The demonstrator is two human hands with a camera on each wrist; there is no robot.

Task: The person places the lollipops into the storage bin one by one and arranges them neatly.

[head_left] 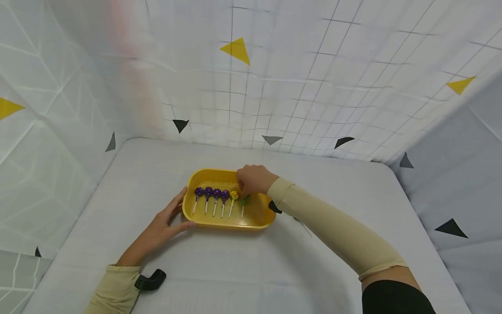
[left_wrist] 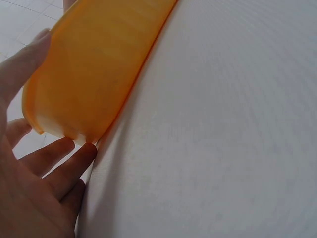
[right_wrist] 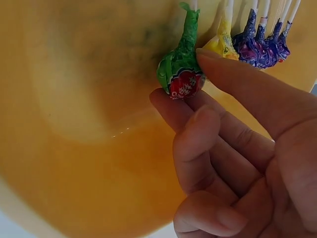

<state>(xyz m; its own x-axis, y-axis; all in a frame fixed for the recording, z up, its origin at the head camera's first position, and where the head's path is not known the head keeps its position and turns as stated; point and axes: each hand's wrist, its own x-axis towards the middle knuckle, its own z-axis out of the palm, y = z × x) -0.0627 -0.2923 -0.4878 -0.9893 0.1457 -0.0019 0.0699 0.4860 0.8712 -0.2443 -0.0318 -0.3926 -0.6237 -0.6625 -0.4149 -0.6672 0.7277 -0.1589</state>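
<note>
A yellow plastic tray [head_left: 235,226] holds a row of lollipops, sticks toward the near side: several purple lollipops [head_left: 217,193], then a yellow lollipop [head_left: 233,195], then a green lollipop [head_left: 244,201]. My right hand [head_left: 255,179] reaches in over the far right part of the tray. In the right wrist view, its thumb and a fingertip pinch the wrapped head of the green lollipop [right_wrist: 182,74]. At the tray's left end, my left hand [head_left: 162,224] rests spread, fingers touching the end wall [left_wrist: 69,126] and thumb along the near corner.
Another green-topped lollipop [head_left: 303,226] lies on the white table [head_left: 243,270] right of the tray, partly hidden by my right forearm. White patterned sheets [head_left: 290,96] hang behind and at both sides.
</note>
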